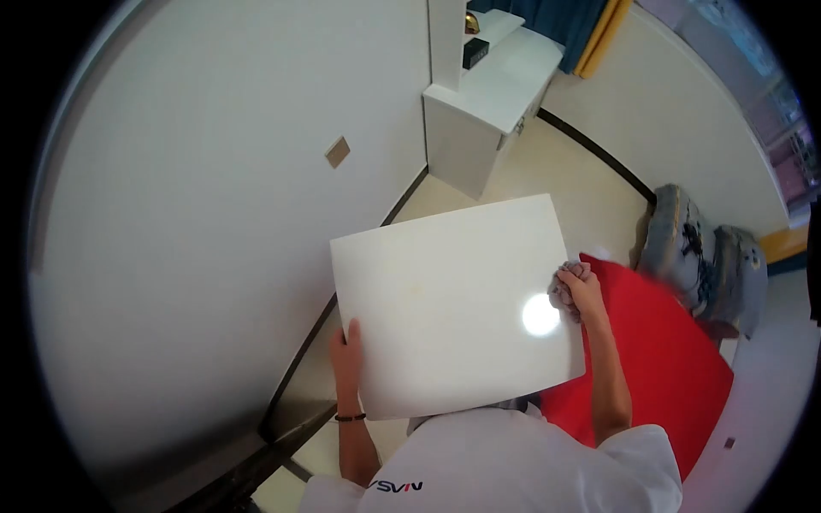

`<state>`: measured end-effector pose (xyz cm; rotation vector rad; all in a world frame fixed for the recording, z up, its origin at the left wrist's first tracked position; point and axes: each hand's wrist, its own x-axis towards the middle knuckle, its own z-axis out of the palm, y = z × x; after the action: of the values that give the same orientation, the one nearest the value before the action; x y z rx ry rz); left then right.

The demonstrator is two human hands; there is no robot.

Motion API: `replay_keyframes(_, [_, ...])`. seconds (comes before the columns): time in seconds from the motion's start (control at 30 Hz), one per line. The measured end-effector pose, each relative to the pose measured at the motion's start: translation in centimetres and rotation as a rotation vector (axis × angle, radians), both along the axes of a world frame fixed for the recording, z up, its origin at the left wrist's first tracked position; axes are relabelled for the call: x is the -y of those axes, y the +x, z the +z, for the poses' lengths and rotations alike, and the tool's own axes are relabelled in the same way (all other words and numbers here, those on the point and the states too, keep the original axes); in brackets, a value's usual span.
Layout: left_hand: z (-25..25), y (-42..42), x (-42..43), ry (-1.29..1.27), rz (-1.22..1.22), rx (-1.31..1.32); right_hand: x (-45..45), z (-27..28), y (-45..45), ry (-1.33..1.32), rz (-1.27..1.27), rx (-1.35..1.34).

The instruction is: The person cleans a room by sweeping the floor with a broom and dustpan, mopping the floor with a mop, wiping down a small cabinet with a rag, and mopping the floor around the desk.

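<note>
A large white rectangular panel (445, 299) with a glossy surface is held in front of my body, slightly tilted. A bright light reflection shows on its right part. My left hand (346, 355) grips the panel's left edge, thumb on the top face and the other fingers partly hidden. Bunched in my right hand (586, 295) is a greyish cloth (566, 286), which touches the panel near its right edge. The underside of the panel is out of sight.
Beyond the panel, a white dressing table (505, 85) stands against the wall, with a black box (475, 54) on it. A red surface (650, 350) lies to the right. Behind it sit grey patterned cushion-like things (684, 248). A white wall (214, 214) rises close on the left.
</note>
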<state>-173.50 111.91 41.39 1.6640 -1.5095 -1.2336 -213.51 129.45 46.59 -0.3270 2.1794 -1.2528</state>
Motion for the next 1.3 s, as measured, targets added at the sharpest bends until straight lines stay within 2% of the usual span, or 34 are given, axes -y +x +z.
replay_keyframes(0.07, [0.0, -2.4, 1.4, 0.048, 0.039, 0.036, 3.9, -2.4, -4.0, -0.041, 0.046, -0.002])
replay_keyframes(0.13, [-2.0, -5.6, 5.6, 0.089, 0.09, 0.065, 11.4, -3.8, -8.4, -0.128, 0.154, 0.286])
replay_keyframes(0.2, [-5.9, -7.7, 8.5, -0.048, 0.176, 0.127, 17.7, -5.9, -12.0, -0.085, 0.227, 0.279])
replay_keyframes(0.33, [-10.3, -12.5, 13.8, 0.105, 0.292, 0.236, 28.8, -12.0, -17.1, 0.076, 0.363, 0.269])
replay_keyframes(0.4, [-13.5, -13.6, 16.2, 0.177, 0.326, 0.267, 33.0, -16.1, -18.4, 0.204, 0.436, 0.232])
replay_keyframes(0.43, [-15.6, -14.7, 17.5, 0.179, 0.344, 0.271, 35.1, -19.3, -19.2, 0.222, 0.445, -0.028])
replay_keyframes(0.53, [-21.8, -16.3, 19.5, 0.273, 0.379, 0.28, 42.0, -25.0, -21.5, 0.384, 0.558, 0.145])
replay_keyframes(0.6, [-26.4, -17.8, 20.2, 0.346, 0.442, 0.238, 45.6, -29.6, -23.0, 0.431, 0.645, 0.098])
replay_keyframes(0.67, [-31.8, -17.5, 20.8, 0.413, 0.437, 0.318, 48.3, -36.9, -24.0, 0.303, 0.726, 0.03])
replay_keyframes(0.73, [-35.1, -18.1, 21.3, 0.451, 0.474, 0.265, 52.2, -34.5, -23.2, 0.433, 0.811, 0.204])
replay_keyframes(0.8, [-37.8, -18.9, 21.7, 0.51, 0.507, 0.27, 53.9, -36.4, -22.9, 0.525, 0.862, 0.268])
replay_keyframes(0.87, [-40.2, -19.8, 23.3, 0.538, 0.55, 0.242, 56.3, -39.4, -23.5, 0.344, 0.854, 0.147])
replay_keyframes(0.9, [-41.1, -20.2, 23.5, 0.511, 0.545, 0.235, 57.2, -42.0, -24.2, 0.357, 0.869, 0.149])
replay_keyframes(0.97, [-42.1, -20.8, 23.8, 0.487, 0.554, 0.222, 58.0, -46.0, -25.1, 0.358, 0.822, -0.121])
replay_keyframes(1.03, [-43.3, -21.7, 25.0, 0.422, 0.583, 0.164, 59.5, -48.3, -25.9, 0.401, 0.831, -0.127])
replay_keyframes(1.1, [-44.0, -21.8, 26.0, 0.453, 0.583, 0.191, 60.4, -49.0, -26.3, 0.435, 0.822, -0.135])
replay_keyframes(1.17, [-44.5, -22.4, 26.9, 0.483, 0.58, 0.22, 60.7, -49.7, -26.8, 0.549, 0.785, 0.043])
replay_keyframes(1.3, [-46.0, -23.1, 28.6, 0.427, 0.561, 0.206, 61.2, -49.5, -26.2, 0.512, 0.751, -0.143])
